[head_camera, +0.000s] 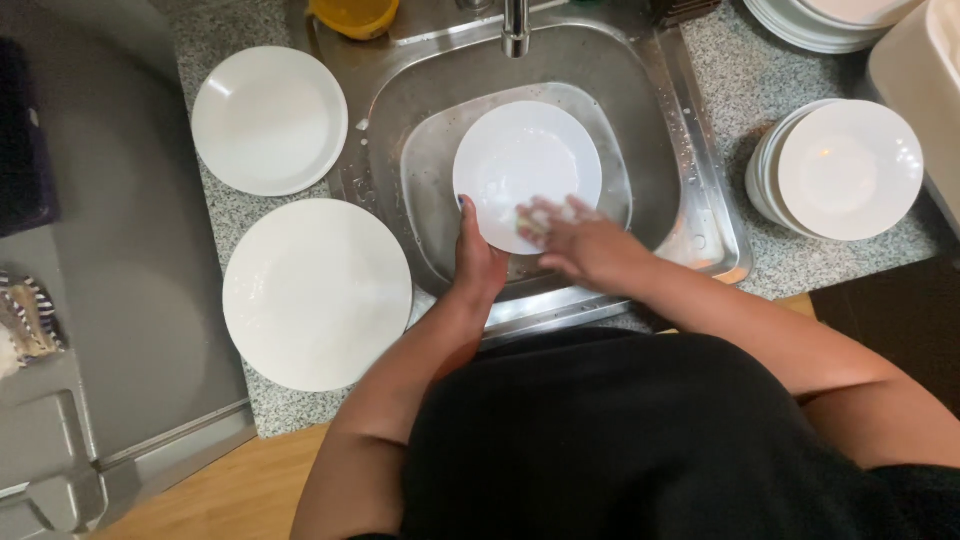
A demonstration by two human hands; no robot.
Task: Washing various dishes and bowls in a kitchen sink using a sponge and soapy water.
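A white plate is held over the steel sink. My left hand grips its near-left rim, thumb on the edge. My right hand lies on the plate's near part, blurred, pressing a small pale sponge against it. A faucet stands above the far side of the sink.
Two white plates lie on the speckled counter to the left, a small one and a large one. A stack of white plates sits right of the sink, more dishes at the far right. A yellow container stands behind the sink.
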